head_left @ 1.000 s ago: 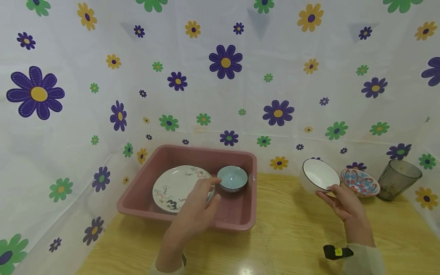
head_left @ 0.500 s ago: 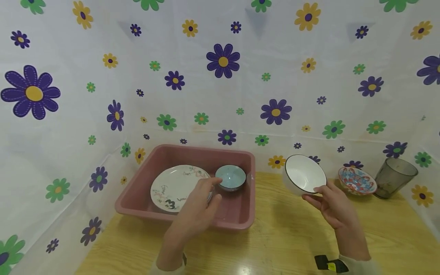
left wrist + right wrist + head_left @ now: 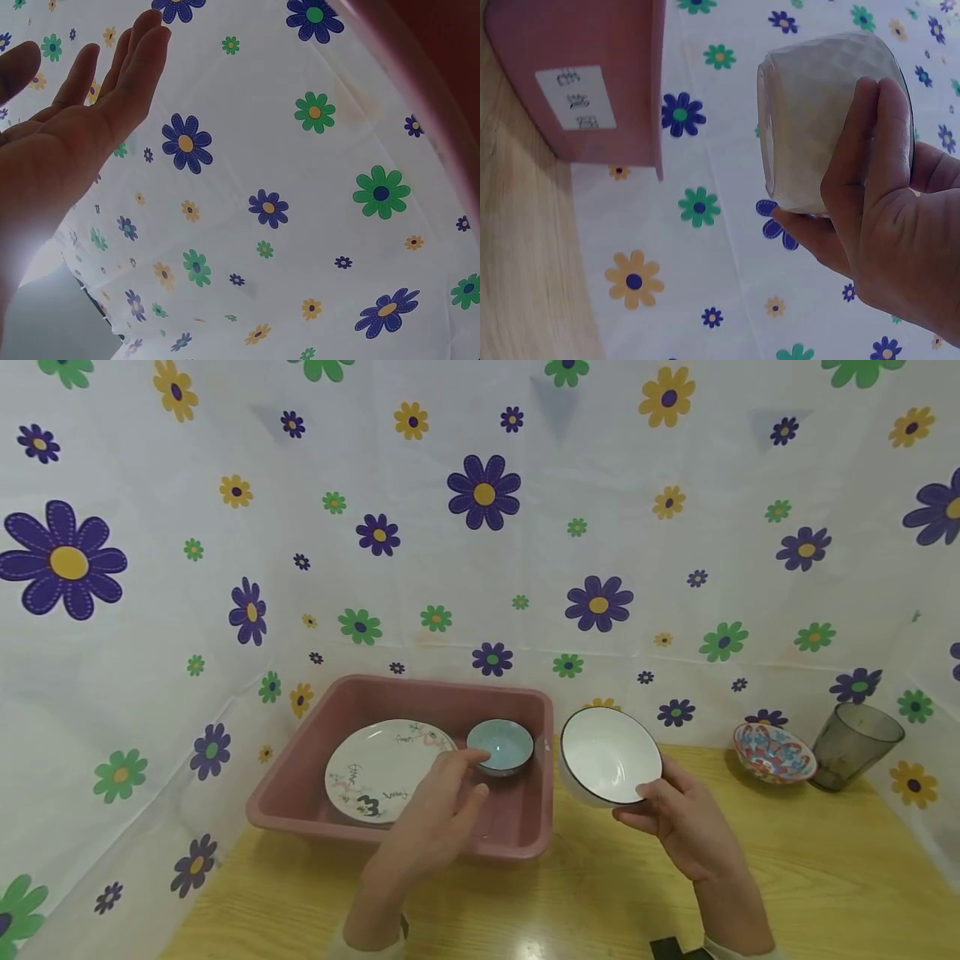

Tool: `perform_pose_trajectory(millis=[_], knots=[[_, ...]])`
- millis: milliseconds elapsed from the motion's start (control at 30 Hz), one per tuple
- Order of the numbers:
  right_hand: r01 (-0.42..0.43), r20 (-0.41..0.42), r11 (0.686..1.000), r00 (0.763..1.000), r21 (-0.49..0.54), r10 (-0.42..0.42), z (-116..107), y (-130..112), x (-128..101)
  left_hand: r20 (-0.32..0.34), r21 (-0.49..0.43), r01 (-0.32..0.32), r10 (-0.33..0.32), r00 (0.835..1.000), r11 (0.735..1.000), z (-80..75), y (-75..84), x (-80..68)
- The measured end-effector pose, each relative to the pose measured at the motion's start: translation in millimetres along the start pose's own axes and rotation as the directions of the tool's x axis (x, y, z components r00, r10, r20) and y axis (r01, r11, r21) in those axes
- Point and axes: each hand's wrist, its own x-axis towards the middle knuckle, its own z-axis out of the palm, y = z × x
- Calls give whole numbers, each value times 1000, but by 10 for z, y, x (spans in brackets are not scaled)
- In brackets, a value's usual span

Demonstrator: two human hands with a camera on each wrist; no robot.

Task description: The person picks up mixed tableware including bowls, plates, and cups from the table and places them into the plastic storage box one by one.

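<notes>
My right hand grips a white bowl with a dark rim, thumb over the edge and fingers beneath. The bowl is tilted, in the air just right of a pink plastic basin. In the right wrist view the bowl shows a dimpled outer wall. Over the basin's front part hovers my left hand, fingers relaxed and holding nothing; the left wrist view shows the hand with loose fingers. Inside the basin lie a white plate with painted marks and a small light-blue bowl.
A red-and-blue patterned bowl and a grey see-through cup stand at the right on the wooden table. A white sheet with flowers hangs behind and at the sides.
My right hand has carried the white bowl leftward, from near the patterned bowl to beside the basin. The left hand has stayed nearly still above the basin.
</notes>
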Motion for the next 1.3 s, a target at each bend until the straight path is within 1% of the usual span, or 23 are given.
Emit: perform_pose_trajectory(millis=[67,167,300,433,533,633,700,767,933,1133,1300], knots=[[7,25,1000,1000,-6,-7,63,5,-5,4,-8,-16,16,1000,1000,13,2,5],[7,57,1000,998,-16,-6,144,13,-10,27,-29,-26,27,999,999,37,16,15],[-3,105,1000,994,-13,4,228,21,-12,63,-60,-19,23,998,998,62,38,13],[-13,138,1000,990,-3,14,264,10,-22,87,-87,-20,28,996,996,109,42,14],[-18,149,1000,989,-3,18,281,-7,-30,108,-120,-34,48,993,992,139,45,21],[-15,161,1000,987,-9,17,283,-23,-44,138,-150,-27,48,989,988,164,59,23],[-11,171,1000,985,-13,13,277,-34,-56,156,-167,-11,37,987,986,178,75,23],[-9,170,1000,985,-19,12,264,-36,-65,184,-179,19,14,983,984,186,94,18],[2,174,999,985,-47,6,242,-8,-66,244,-243,85,-24,970,966,206,110,14],[24,197,993,980,-116,0,236,24,-41,258,-302,138,-58,964,943,233,94,34],[27,193,990,981,-135,0,218,17,-39,283,-376,178,-70,956,909,240,87,62]])
